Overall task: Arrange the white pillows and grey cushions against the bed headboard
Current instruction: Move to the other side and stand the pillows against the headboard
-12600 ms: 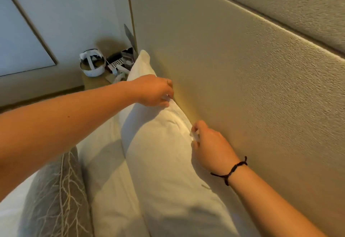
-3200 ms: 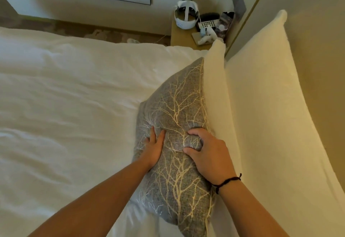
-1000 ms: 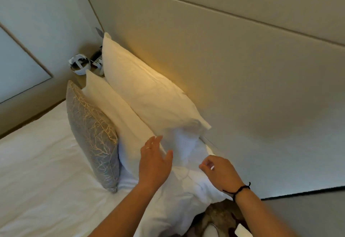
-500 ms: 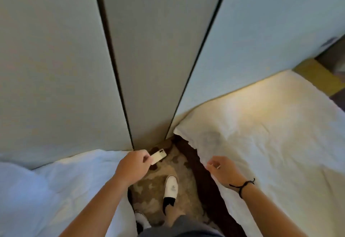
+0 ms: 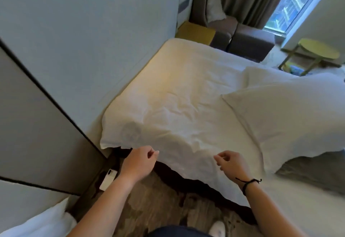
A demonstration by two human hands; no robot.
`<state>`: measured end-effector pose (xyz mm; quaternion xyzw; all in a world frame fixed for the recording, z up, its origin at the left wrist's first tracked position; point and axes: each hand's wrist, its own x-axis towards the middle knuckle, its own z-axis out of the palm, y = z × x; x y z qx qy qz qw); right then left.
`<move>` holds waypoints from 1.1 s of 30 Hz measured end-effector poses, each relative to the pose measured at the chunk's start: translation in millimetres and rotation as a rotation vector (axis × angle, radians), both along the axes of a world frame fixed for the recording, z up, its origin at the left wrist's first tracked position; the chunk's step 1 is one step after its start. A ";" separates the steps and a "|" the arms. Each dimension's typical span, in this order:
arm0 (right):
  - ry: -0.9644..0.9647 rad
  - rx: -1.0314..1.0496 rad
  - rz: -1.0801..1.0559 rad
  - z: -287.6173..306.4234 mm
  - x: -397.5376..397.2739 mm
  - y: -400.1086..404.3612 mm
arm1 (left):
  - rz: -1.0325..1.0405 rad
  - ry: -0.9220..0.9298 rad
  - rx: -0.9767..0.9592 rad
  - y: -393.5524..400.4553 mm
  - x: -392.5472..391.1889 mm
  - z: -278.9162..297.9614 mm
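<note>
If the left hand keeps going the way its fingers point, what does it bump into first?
Most likely the white bedsheet. The left hand has its fingers aimed at the sheet's hanging edge, right beside them. Depth is hard to judge, but nothing else seems to lie between.

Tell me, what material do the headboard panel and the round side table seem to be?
Headboard panel: apparently padded fabric or leatherette, matte and uniform, with dark seams between panels. Round side table: probably painted metal or wood, smooth yellow-green top on thin legs; unclear which.
</note>
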<state>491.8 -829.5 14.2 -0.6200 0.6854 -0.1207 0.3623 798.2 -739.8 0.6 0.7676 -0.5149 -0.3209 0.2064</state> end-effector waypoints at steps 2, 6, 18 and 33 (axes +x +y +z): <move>-0.059 -0.004 -0.043 -5.5 -36.5 -15.5 | -0.040 -0.015 0.000 -29.0 -39.8 0.5; -0.117 0.006 -0.139 -16.5 -135.8 -58.9 | -0.140 -0.061 0.028 -91.0 -144.3 1.4; -0.156 -0.015 -0.451 -37.2 -346.7 -163.0 | -0.285 -0.056 0.001 -232.4 -351.2 -9.4; -0.097 0.073 -0.766 -33.6 -421.9 -229.2 | -0.836 -0.065 -0.119 -386.4 -501.6 -34.8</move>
